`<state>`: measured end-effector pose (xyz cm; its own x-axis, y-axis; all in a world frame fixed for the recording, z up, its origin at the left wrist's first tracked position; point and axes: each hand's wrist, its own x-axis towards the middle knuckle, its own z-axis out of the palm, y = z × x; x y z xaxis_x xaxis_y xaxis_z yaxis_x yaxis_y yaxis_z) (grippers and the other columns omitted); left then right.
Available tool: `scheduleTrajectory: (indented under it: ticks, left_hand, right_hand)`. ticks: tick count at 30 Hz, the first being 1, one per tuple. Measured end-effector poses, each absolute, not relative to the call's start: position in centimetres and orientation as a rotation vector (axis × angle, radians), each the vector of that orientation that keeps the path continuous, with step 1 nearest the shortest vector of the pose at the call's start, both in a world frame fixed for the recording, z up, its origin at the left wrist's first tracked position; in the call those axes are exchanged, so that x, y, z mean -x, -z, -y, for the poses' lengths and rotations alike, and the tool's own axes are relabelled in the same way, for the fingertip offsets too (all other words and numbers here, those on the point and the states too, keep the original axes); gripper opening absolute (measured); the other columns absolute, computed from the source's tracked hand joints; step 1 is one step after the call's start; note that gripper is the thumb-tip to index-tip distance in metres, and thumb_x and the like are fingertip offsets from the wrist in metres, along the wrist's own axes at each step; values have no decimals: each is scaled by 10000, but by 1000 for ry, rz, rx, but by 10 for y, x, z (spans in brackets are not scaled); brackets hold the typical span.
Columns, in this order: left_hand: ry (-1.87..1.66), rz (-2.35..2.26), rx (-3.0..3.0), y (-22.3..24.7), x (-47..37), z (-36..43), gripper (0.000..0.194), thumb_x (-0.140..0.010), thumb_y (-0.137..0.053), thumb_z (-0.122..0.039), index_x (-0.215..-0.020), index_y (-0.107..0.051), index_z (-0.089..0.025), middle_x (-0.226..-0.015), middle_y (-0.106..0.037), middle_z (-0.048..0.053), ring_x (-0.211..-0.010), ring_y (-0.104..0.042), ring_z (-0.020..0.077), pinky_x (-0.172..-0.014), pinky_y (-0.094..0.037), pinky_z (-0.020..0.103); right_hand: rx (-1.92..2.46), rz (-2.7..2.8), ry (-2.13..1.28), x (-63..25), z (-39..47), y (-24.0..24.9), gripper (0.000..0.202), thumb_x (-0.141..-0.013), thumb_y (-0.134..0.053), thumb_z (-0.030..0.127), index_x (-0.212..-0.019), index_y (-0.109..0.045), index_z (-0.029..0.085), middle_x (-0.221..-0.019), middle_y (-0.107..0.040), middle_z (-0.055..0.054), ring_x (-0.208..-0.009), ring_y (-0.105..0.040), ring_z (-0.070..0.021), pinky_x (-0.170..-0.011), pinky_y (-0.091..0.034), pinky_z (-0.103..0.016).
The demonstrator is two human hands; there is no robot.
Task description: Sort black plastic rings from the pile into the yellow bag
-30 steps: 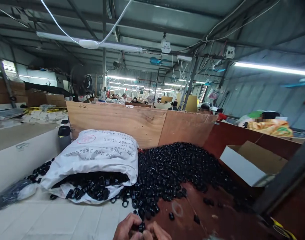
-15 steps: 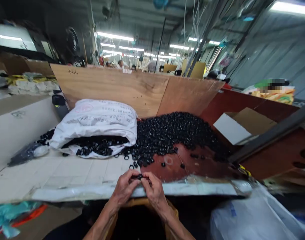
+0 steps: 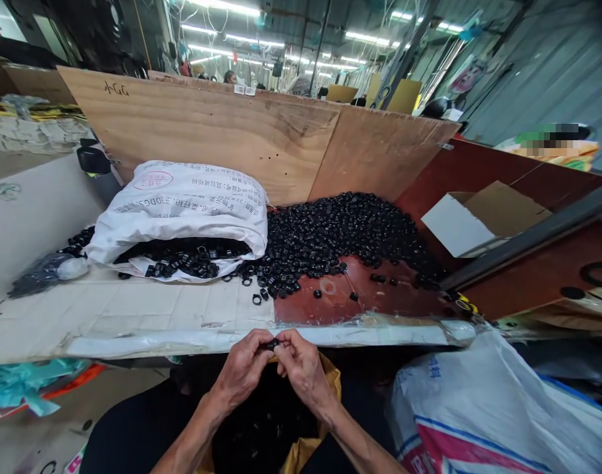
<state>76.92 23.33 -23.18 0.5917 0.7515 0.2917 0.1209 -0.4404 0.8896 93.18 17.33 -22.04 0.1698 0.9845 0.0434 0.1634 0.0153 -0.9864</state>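
A small black ring-like part point(image 3: 272, 344) is pinched between the fingertips of both hands, just off the table's front edge. My left hand point(image 3: 244, 368) is closed on it from the left, and my right hand point(image 3: 301, 368) from the right. Under my hands a yellow-brown sack point(image 3: 330, 382) stands with its mouth apart, dark inside, with black pieces faintly showing. A large heap of black parts point(image 3: 350, 230) lies on the table. More of them spill from the mouth of a white printed sack point(image 3: 187, 204) lying on its side.
Wooden boards point(image 3: 206, 131) wall the table's back. A cardboard box point(image 3: 478, 220) rests at the right by a grey metal bar point(image 3: 532, 240). Below right stands a white woven sack point(image 3: 453, 395). At the left lies a dark plastic bag point(image 3: 47, 273).
The view has tilted downward, so the table sits higher and more of the yellow-brown sack shows. Both hands keep hold of the black part and now hang over the sack mouth.
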Motion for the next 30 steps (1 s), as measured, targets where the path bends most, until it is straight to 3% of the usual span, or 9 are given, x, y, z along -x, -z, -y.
scheduleTrajectory:
  ticks: [3, 5, 9, 13, 16, 20, 23, 26, 30]
  left_hand:
    - [-809, -652, -2113, 231, -761, -226, 292, -945, -473, -101, -1184, -577, -231, -1130, -677, 85, -1041, -655, 216, -927, -513, 354]
    - [-657, -644, -2152, 224, -755, -231, 231, -909, -558, -130, -1107, -609, -237, -1045, -690, 58, -942, -671, 212, -833, -527, 322]
    - [-673, -1017, -2029, 213, -763, -269, 240, -827, -742, -324, -999, -620, -207, -819, -635, -7, -662, -634, 172, -640, -506, 283]
    - [-851, -1477, -2144, 216, -790, -307, 298, -844, -714, -287, -1084, -608, -146, -1000, -641, 86, -841, -671, 242, -796, -527, 368]
    - [-760, -1546, -2244, 221, -802, -315, 244, -865, -676, -256, -1080, -626, -154, -1066, -642, 106, -899, -678, 269, -794, -526, 378]
    - [-862, -1408, -2277, 228, -800, -310, 245, -866, -633, -196, -1109, -629, -171, -1027, -656, 77, -807, -672, 217, -782, -537, 353]
    - [-968, -1234, -2245, 230, -797, -309, 286, -838, -608, -144, -1117, -630, -200, -980, -633, 37, -718, -647, 154, -753, -547, 305]
    - [-1063, -1040, -2221, 230, -796, -311, 335, -834, -570, -111, -1141, -657, -213, -962, -602, 35, -797, -644, 157, -762, -553, 287]
    - [-1131, -896, -2127, 232, -795, -312, 322, -850, -579, -135, -1149, -677, -200, -1019, -633, 65, -883, -656, 178, -781, -573, 307]
  right_hand:
    - [1461, 1079, -1247, -936, -169, 228, 230, -861, -588, 421, -926, -562, 202, -532, -532, 69, -407, -497, -124, -411, -399, -211]
    - [1544, 1196, -1283, -946, -173, 228, 217, -857, -593, 420, -855, -571, 204, -499, -521, 68, -385, -469, -123, -401, -368, -214]
    - [1634, 1541, -625, -975, -210, 220, 143, -869, -607, 325, -885, -663, 194, -716, -620, -7, -614, -585, -162, -570, -466, -258]
    - [1679, 1697, -174, -987, -258, 220, 332, -854, -590, 182, -1176, -667, 205, -998, -641, -77, -817, -627, -205, -719, -514, -297]
    - [1790, 1749, -88, -984, -274, 225, 253, -905, -575, 200, -1136, -677, 217, -1009, -621, -80, -809, -623, -204, -699, -503, -284]
    - [1707, 1674, -179, -980, -272, 228, 131, -881, -581, 197, -976, -670, 188, -976, -632, -79, -791, -623, -197, -723, -514, -293]
    - [1497, 1482, -466, -974, -267, 226, 142, -853, -601, 228, -976, -655, 183, -859, -655, -39, -661, -606, -159, -626, -519, -264]
    - [1319, 1368, -679, -963, -263, 224, 217, -858, -634, 291, -1044, -671, 187, -868, -697, -31, -709, -649, -164, -649, -547, -258]
    - [1284, 1358, -640, -951, -261, 228, 197, -859, -641, 295, -1018, -708, 199, -940, -705, -46, -786, -663, -172, -704, -554, -266]
